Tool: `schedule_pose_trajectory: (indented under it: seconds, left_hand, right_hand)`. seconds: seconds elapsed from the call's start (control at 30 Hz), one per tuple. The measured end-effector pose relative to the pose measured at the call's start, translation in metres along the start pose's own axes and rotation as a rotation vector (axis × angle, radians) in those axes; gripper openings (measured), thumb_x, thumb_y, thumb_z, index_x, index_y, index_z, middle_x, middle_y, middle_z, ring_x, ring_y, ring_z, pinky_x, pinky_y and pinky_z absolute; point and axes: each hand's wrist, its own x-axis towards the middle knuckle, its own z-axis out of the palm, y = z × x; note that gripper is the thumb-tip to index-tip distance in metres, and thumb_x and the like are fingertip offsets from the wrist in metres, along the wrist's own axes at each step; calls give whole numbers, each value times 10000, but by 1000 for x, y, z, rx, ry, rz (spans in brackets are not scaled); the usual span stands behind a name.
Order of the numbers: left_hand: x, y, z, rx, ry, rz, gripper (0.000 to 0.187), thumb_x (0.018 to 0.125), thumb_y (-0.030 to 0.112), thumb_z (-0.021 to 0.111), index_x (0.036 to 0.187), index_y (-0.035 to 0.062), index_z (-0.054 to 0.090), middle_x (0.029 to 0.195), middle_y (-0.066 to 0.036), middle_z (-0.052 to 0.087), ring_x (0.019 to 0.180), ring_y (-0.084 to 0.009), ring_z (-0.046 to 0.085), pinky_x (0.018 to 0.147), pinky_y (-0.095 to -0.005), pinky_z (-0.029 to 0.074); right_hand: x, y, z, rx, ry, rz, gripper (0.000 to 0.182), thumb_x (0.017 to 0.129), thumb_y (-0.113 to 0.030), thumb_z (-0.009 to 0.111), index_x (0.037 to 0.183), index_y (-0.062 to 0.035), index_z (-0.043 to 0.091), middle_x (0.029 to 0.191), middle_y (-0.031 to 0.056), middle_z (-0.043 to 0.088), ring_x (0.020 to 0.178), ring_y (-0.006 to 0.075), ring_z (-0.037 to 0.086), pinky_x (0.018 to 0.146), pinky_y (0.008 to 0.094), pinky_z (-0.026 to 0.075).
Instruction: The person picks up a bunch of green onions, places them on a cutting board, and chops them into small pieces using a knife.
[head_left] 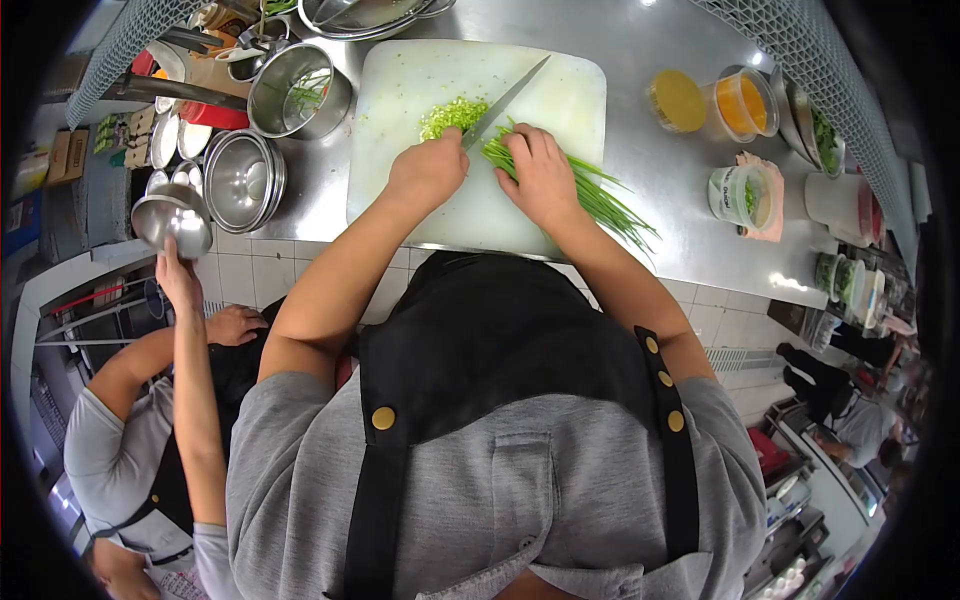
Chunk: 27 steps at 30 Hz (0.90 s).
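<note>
Nearest, the right hand (541, 178) presses flat on a bunch of long green chives (600, 197), most of it uncut and trailing off the white plastic cutting board (420, 80). The left hand (428, 170) is closed round a steel kitchen knife (507, 97) (blade angled away). Beyond lies only a small heap of chopped green chive bits (451, 115), so the cutting looks early.

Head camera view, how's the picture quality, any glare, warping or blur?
Head view: strong fisheye warping with black corners; bright glare on the stainless steel counter near the right edge; the white plastic cutting board, the long steel knife and the bunch of green chives look sharp.
</note>
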Motion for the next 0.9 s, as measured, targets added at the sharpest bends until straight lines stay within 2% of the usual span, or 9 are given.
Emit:
schedule_pose_trajectory:
  seconds: [0.23, 0.43, 0.63, 0.77, 0.87, 0.9]
  left_hand:
    - [-10, 4, -3, -31, 128, -30, 230, 1033, 249, 516, 1107, 32, 536, 832, -251, 712, 805, -452, 704, 739, -578, 543]
    - [-15, 11, 13, -35, 72, 62, 227, 1021, 239, 522, 1099, 27, 546, 828, -245, 712, 796, -448, 702, 732, -573, 545]
    - [-6, 2, 11, 23, 95, 19, 213, 1001, 220, 535, 1091, 29, 559, 828, -243, 721, 781, -432, 716, 719, -559, 556]
    - [-8, 6, 14, 66, 117, 58, 204, 993, 212, 542, 1079, 28, 559, 803, -229, 723, 753, -422, 720, 693, -546, 563]
    - [-10, 13, 22, 84, 141, 123, 194, 988, 203, 546, 1066, 26, 560, 774, -214, 720, 733, -411, 721, 666, -534, 565]
    - [-11, 14, 25, 86, 161, 139, 187, 984, 198, 548, 1061, 27, 560, 768, -210, 719, 730, -407, 721, 661, -529, 566]
  right_hand:
    - [-15, 8, 0, -11, -7, -49, 391, 826, -145, 771, 1170, -99, 591, 1254, 78, 619, 1154, 276, 610, 939, 401, 547]
    - [-21, 5, -5, 16, 10, -31, 415, 816, -136, 778, 1177, -98, 578, 1272, 80, 622, 1162, 281, 605, 942, 402, 545]
    - [-8, -1, 5, 70, 2, 17, 435, 824, -132, 788, 1202, -78, 580, 1323, 103, 623, 1177, 318, 605, 969, 417, 529]
    - [-5, -8, -10, 93, 41, 42, 441, 836, -166, 799, 1209, -80, 580, 1351, 121, 616, 1203, 331, 601, 972, 427, 533]
    - [-10, 0, -13, 122, 56, -38, 416, 855, -204, 803, 1197, -85, 599, 1364, 113, 618, 1196, 330, 616, 952, 428, 546]
    - [-11, 3, -9, 115, 76, -49, 354, 864, -202, 792, 1154, -92, 621, 1336, 97, 625, 1161, 313, 632, 924, 420, 557]
